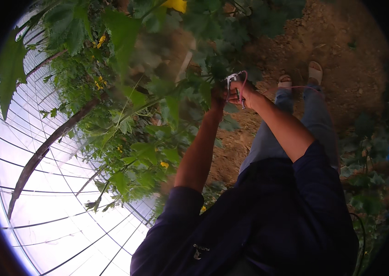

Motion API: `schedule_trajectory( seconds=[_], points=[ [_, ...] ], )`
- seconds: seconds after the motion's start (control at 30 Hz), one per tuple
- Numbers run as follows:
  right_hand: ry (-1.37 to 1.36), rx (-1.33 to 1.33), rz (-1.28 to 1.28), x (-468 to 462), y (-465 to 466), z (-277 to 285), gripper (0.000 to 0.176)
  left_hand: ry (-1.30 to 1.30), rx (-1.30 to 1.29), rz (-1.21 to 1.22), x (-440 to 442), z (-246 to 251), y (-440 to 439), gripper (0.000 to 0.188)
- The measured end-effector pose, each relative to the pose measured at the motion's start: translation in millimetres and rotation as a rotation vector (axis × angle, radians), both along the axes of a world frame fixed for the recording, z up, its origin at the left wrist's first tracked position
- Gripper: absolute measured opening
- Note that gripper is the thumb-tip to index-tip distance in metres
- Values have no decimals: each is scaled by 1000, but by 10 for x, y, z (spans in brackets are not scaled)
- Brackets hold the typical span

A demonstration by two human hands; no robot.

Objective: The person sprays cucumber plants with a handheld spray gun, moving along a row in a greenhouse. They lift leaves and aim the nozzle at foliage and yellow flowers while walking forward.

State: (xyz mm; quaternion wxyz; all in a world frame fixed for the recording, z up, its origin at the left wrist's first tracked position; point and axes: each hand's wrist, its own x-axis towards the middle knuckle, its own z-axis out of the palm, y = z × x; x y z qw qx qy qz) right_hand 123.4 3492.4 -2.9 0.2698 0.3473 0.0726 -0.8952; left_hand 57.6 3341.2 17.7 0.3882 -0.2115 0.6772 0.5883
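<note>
My right hand (246, 91) is wrapped around a silver metal hand tool (231, 78) with a lever-like handle. A thin pink cord or tube (245, 77) loops from the tool past my right hand. Close beside it, my left hand (217, 98) reaches up among the vine leaves, in shadow and partly covered by a leaf (205, 92). Whether its fingers hold a stem or anything else cannot be made out. Broad green leaves and a long vine stem (142, 109) stand to the left of both hands.
Leafy vines with yellow flowers (100, 82) climb at the left. A curved wooden pole (53, 138) crosses before the wire-gridded translucent covering (67, 220). Brown soil (346, 69) lies around my sandalled feet (315, 71). A pink line (306, 87) passes across my lower legs. More plants (370, 196) grow at right.
</note>
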Motion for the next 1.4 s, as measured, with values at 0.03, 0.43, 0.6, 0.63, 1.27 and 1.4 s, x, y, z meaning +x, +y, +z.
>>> schedule_trajectory(
  seconds=[0.03,0.43,0.6,0.63,1.27,1.4],
  points=[
    [-5,-10,-6,-19,1,-7,23,-13,76,-7,-1,79,38,32],
    [-48,-33,-6,-82,27,87,19,-120,133,136,-1,306,1,30],
    [49,49,77,35,104,194,16,-219,147,166,-79,167,-200,27],
    [41,59,63,57,101,205,16,-191,219,92,-75,159,-219,27],
    [352,859,214,-14,-124,73,15,232,-31,-249,-198,-210,-525,33],
    [297,803,200,18,-45,247,24,149,-148,143,-200,-297,-292,30]
  ],
)
